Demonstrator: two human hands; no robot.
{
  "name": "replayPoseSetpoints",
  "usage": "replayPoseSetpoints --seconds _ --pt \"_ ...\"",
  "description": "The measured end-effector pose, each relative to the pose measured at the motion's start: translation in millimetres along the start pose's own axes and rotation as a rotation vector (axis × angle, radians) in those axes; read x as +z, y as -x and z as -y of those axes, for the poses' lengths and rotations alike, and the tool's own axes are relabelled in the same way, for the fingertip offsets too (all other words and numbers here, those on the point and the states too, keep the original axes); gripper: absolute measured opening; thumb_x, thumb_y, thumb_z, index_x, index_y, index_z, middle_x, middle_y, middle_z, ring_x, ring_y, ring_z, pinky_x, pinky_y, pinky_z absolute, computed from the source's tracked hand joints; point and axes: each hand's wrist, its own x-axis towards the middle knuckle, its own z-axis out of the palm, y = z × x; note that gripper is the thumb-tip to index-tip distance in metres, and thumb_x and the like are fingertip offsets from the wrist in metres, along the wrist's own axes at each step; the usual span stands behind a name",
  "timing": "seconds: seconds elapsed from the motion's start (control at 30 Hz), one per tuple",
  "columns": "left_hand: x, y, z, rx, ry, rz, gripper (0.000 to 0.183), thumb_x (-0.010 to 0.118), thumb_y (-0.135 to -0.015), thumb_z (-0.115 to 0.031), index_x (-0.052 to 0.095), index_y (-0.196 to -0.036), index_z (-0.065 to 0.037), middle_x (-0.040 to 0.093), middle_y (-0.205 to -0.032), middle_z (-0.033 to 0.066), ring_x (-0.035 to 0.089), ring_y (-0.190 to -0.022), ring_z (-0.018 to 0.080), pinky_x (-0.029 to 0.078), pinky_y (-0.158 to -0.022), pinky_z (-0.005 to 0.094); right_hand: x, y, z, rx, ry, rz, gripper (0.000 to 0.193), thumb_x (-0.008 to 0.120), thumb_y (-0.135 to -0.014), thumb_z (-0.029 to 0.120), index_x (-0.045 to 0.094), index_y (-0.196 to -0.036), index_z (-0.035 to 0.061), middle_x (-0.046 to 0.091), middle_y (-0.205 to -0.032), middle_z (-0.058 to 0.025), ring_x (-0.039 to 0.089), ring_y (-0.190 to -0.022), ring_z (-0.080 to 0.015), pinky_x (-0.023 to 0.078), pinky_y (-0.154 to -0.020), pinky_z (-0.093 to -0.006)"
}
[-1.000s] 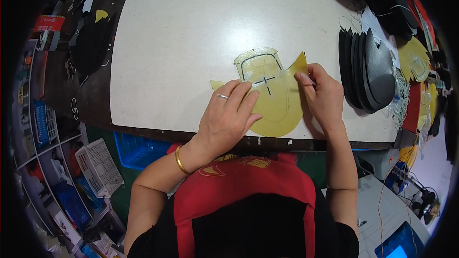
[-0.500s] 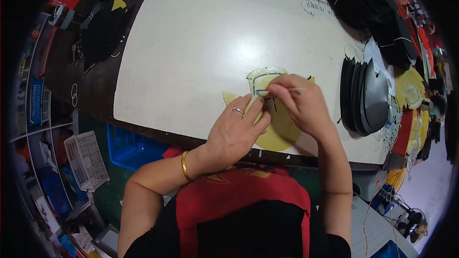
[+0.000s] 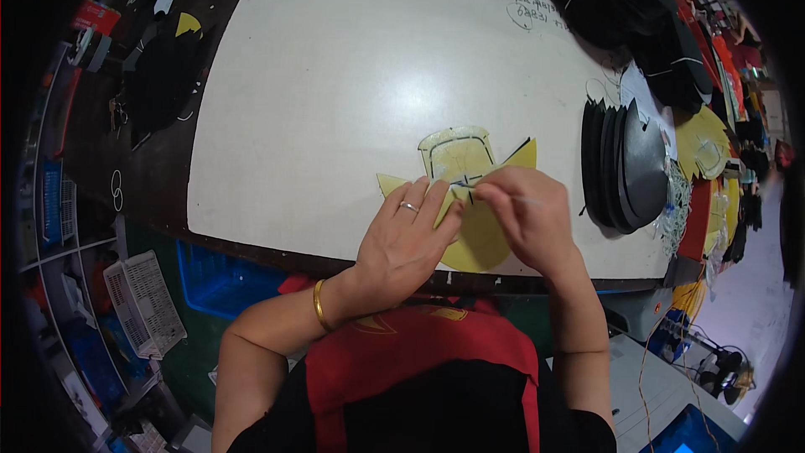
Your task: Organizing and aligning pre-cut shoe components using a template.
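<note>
A yellow curved template sheet (image 3: pixel 482 235) lies on the white table (image 3: pixel 335 101) near its front edge, with a clear rounded template (image 3: pixel 457 151) laid over its upper part. My left hand (image 3: pixel 407 239), wearing a ring and a gold bangle, presses flat on the yellow sheet. My right hand (image 3: pixel 524 214) is closed around a thin pen-like tool (image 3: pixel 503 195), its tip touching the dark lines at the clear template's lower edge.
A stack of black curved pieces (image 3: pixel 625 164) stands on edge at the table's right. More black pieces (image 3: pixel 620 8) lie along the far edge, yellow pieces (image 3: pixel 700 147) further right. A blue bin (image 3: pixel 214 281) and a white basket (image 3: pixel 147 302) sit below left.
My right hand moved left from the yellow sheet's right corner to the middle, over the clear template's lower edge. The view shifted, so the table sits lower in the picture. My left hand stays pressed down.
</note>
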Motion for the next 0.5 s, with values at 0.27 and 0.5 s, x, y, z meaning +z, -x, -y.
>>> replayPoseSetpoints --seconds 0.27,0.5 --pt "2.2 1.0 -0.1 -0.012 0.018 -0.012 0.043 0.070 -0.088 -0.020 0.061 -0.125 -0.001 0.058 -0.127 0.0221 0.056 -0.117 0.0378 0.046 -0.100 0.0456 4.0 8.7 -3.8 -0.072 0.136 -0.070 0.014 0.071 -0.090 0.020 0.065 -0.082 0.0099 0.064 -0.070 -0.0066 0.062 -0.062 -0.0276 0.049 -0.057 -0.0385" --pt "5.3 -1.5 1.5 -0.027 0.048 -0.025 0.045 0.074 -0.084 -0.018 0.062 -0.125 -0.002 0.057 -0.127 0.0197 0.055 -0.118 0.0375 0.045 -0.099 0.0466 -25.1 16.6 -8.6 0.493 -0.091 -0.015 0.024 0.059 -0.097 0.022 0.065 -0.083 0.0031 0.068 -0.075 -0.0156 0.067 -0.071 -0.0342 0.051 -0.063 -0.0415"
